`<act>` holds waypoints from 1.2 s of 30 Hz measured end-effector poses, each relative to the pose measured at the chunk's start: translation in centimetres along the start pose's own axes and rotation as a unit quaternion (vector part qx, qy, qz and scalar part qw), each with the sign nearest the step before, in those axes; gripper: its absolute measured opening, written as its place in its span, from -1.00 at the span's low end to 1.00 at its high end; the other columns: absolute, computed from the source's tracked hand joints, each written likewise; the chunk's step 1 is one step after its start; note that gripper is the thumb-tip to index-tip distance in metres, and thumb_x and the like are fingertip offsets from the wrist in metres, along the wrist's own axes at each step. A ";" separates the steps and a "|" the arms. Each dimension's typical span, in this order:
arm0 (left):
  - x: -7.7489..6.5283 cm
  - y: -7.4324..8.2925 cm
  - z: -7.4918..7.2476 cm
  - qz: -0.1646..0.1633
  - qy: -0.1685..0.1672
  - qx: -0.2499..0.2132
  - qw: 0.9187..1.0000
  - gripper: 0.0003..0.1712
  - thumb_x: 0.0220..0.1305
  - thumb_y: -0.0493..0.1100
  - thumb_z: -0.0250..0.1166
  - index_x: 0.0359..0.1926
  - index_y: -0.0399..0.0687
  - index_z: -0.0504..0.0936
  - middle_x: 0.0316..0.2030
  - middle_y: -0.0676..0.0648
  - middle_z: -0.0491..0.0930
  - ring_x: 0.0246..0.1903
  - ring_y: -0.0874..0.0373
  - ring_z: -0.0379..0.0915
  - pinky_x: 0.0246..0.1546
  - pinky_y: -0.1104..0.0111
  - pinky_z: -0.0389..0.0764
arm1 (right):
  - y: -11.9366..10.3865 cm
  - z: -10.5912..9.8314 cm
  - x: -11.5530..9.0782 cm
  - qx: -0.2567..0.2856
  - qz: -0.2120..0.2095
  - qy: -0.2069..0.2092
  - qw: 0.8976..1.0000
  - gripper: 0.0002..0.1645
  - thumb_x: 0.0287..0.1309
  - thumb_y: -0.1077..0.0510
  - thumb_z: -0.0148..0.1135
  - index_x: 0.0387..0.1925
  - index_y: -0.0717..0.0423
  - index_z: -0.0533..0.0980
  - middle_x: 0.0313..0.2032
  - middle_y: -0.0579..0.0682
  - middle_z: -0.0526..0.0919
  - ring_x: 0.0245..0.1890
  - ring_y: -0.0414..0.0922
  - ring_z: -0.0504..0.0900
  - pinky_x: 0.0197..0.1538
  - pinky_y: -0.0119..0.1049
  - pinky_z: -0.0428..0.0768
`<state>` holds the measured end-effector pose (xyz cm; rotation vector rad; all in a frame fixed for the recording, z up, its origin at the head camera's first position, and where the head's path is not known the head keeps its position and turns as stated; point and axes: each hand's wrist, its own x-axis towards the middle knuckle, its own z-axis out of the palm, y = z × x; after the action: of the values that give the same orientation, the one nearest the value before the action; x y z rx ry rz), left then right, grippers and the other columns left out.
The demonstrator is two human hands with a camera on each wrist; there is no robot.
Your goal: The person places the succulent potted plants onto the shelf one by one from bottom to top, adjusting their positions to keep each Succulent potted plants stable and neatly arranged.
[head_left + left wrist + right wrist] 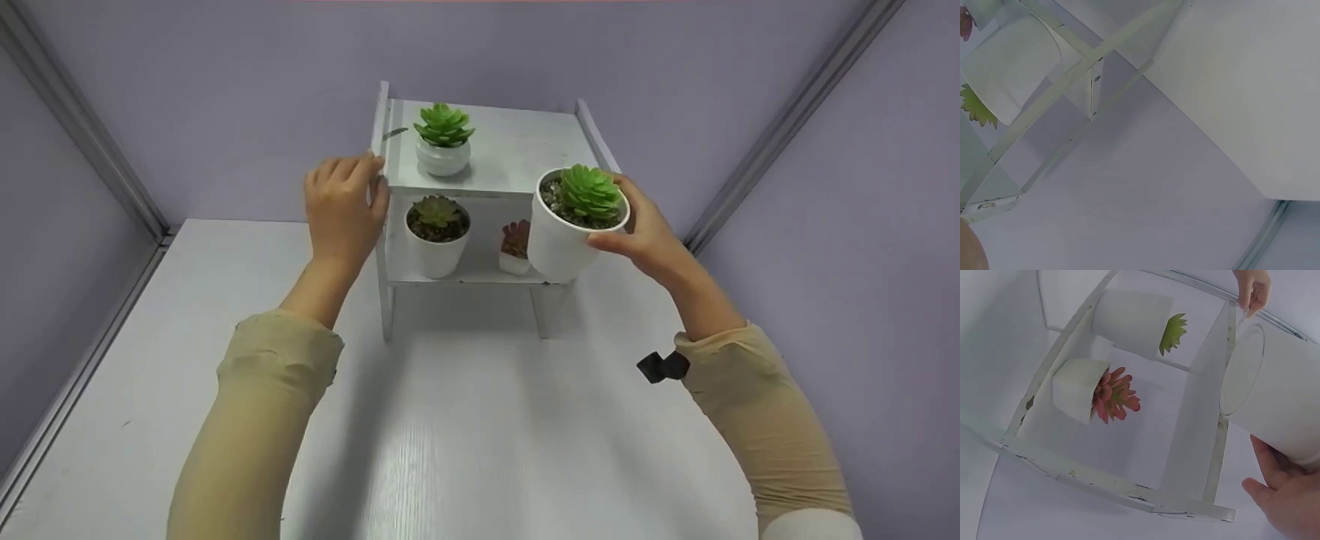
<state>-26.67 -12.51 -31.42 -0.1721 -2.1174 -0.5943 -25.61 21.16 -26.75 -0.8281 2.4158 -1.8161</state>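
Note:
My right hand (645,236) grips a white pot (562,247) by its rim side, thumb in front. A bright green succulent (591,191) grows from dark gravel in it. The pot hangs in front of the right part of a small white two-tier shelf (525,142), and the right wrist view shows its round base (1243,371). At the shelf's upper left edge, my left hand (343,199) pinches the side rail with curled fingers. On the top board, toward the left, stands a small rounded white pot (444,157) with another green succulent (444,125).
The lower tier bears a white pot (437,255) with a dull green succulent (437,212) at left. Right of it, a small angular white pot (1079,389) carries a reddish succulent (1116,395). The white table (465,420) meets pale walls (247,97) around the shelf.

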 end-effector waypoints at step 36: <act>-0.1 -0.2 -0.2 0.003 0.010 0.006 1.000 -0.78 0.22 -0.25 0.14 -0.16 -0.19 0.64 -0.18 -0.18 0.67 -0.15 -0.13 0.50 -0.07 0.07 0.39 | -1.8 -0.3 6.5 -0.076 0.055 0.077 0.993 -0.10 -0.07 0.03 0.28 0.30 0.17 0.15 0.18 0.10 0.35 0.17 -0.10 0.36 0.29 -0.15 0.31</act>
<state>-26.53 -12.78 -31.51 -0.1642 -2.0993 -0.5770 -30.60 18.43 -23.07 -0.5682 2.6640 -1.7349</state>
